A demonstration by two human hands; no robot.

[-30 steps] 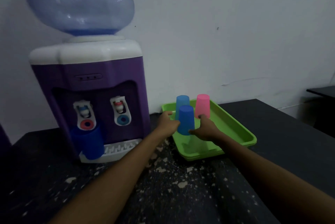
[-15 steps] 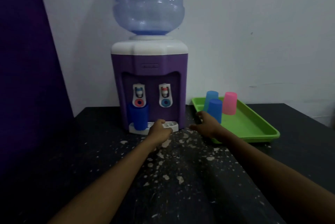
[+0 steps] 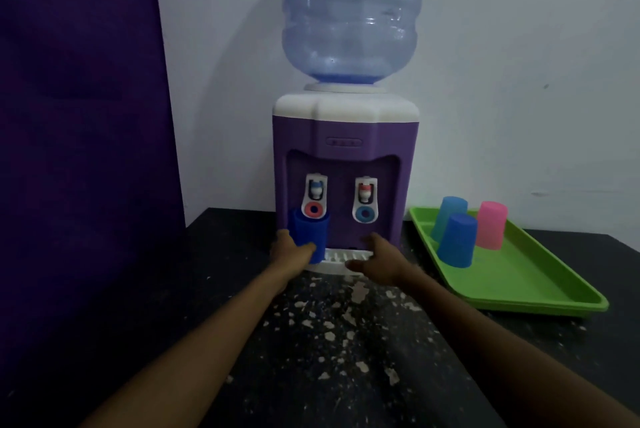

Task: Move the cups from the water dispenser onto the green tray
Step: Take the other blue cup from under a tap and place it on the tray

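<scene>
A purple and white water dispenser [image 3: 346, 136] stands against the wall with a big clear bottle on top. A dark blue cup [image 3: 311, 230] stands upright on its drip tray under the left tap, and my left hand [image 3: 292, 251] is wrapped around it. My right hand [image 3: 375, 256] hovers open over the white drip tray [image 3: 343, 256] beside the cup, holding nothing. To the right lies the green tray [image 3: 519, 285], carrying three upside-down cups: a blue cup [image 3: 457, 240], a light blue cup [image 3: 448, 211] and a pink cup [image 3: 491, 225].
The dark tabletop [image 3: 346, 341] has pale chipped patches. A purple panel [image 3: 79, 150] rises at the left, close to the dispenser. A white wall [image 3: 519, 64] stands behind everything.
Both hands have moved left from the green tray to the dispenser. My left hand has closed around the dark blue cup under the left tap. The view has shifted, centring the dispenser.
</scene>
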